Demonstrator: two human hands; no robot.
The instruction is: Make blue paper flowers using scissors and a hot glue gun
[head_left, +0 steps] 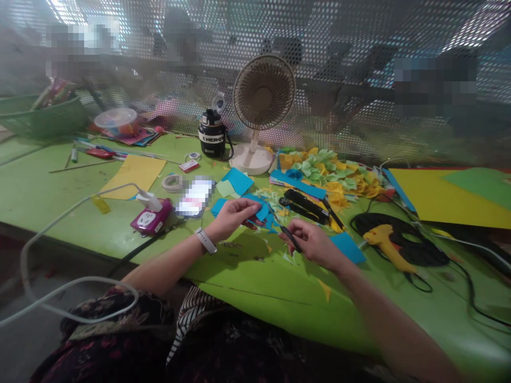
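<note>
My left hand [235, 217] pinches a small piece of blue paper [262, 210] between thumb and fingers, above the green table. In my right hand [309, 242] is a pair of scissors with black handles [290, 238]; the blades point up and left to the edge of the blue paper. Whether the blades are apart is too small to tell. Under and around both hands lie blue and pale green paper scraps [275, 199]. Behind my left hand rest a blue sheet [238, 182] and a pale green square [225, 188].
A purple power socket [150, 217] with a white cable and a lit phone [195, 197] lie left. A fan [263, 98] and a black bottle [211, 135] stand behind. At right are cut paper pieces [331, 170], a black stapler [305, 206] and a yellow glue gun [389, 247].
</note>
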